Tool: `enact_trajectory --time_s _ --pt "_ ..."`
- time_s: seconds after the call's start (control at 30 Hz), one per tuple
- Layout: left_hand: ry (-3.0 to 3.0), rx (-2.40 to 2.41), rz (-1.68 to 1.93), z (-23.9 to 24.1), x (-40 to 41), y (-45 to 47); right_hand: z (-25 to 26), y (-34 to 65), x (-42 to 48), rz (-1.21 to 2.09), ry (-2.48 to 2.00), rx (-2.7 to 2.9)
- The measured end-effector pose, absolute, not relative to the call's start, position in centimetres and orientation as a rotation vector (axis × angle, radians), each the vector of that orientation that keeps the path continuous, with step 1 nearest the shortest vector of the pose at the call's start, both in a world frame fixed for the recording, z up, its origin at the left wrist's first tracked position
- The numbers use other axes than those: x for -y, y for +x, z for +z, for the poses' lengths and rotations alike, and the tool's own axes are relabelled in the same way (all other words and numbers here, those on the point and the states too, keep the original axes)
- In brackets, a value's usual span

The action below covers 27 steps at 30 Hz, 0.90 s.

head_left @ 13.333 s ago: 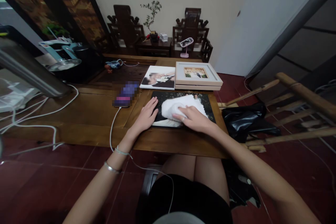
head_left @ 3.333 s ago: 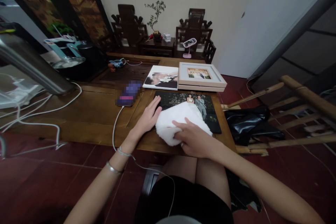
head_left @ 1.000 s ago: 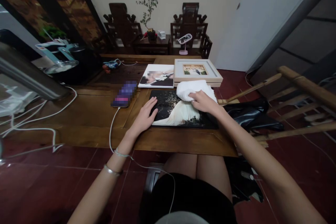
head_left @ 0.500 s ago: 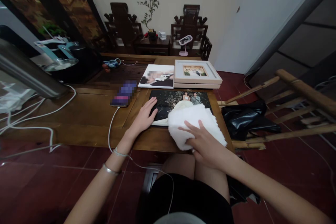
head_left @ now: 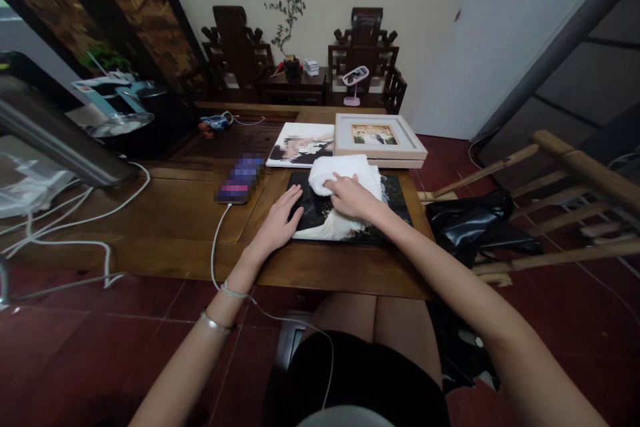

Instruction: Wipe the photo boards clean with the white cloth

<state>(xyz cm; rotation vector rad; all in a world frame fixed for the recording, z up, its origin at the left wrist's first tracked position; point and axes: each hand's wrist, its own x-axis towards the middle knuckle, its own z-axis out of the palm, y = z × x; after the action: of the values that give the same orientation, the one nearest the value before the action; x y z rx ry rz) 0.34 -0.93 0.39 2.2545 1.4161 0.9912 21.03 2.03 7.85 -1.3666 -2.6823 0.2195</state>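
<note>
A dark photo panel (head_left: 327,230) with a printed wedding picture lies flat at the front edge of the wooden table. My left hand (head_left: 280,217) rests on its left edge, fingers stretched out and flat. In my right hand (head_left: 353,197) is a white cloth (head_left: 345,170), bunched under the fingers and pressed on the panel's far part. The cloth and my right forearm hide much of the picture. Behind the cloth lie a white photo print (head_left: 300,143) and, to its right, stacked light frames (head_left: 417,150) with a small photo in the top one.
A phone (head_left: 240,180) with a white charging cable (head_left: 214,247) lies left of my left hand. Farther left are a dark cylinder (head_left: 65,127) and tangled white cables. A bamboo chair (head_left: 560,147) with a black bag (head_left: 470,217) stands at the right.
My right hand has pushed the white cloth away from me, from the panel's near right corner to its far edge. The left hand stays in place on the panel.
</note>
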Motion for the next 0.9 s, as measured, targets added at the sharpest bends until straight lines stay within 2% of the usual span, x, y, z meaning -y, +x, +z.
enact_trajectory --time_s 0.23,0.57,0.73,0.9 --pt "2.277 -1.41 0.973 0.6 1.0 0.4 7.6 20.2 0.0 0.164 -1.429 2.64" --pt "2.28 -1.428 0.948 0.7 1.0 0.5 8.4 22.4 10.4 0.454 -1.114 2.826" --pt "2.266 -1.423 0.956 0.7 1.1 0.5 8.9 23.2 9.5 0.544 -1.123 2.789" --pt "2.212 -1.416 0.985 0.5 1.1 0.4 8.2 22.2 4.5 0.381 -1.232 2.765"
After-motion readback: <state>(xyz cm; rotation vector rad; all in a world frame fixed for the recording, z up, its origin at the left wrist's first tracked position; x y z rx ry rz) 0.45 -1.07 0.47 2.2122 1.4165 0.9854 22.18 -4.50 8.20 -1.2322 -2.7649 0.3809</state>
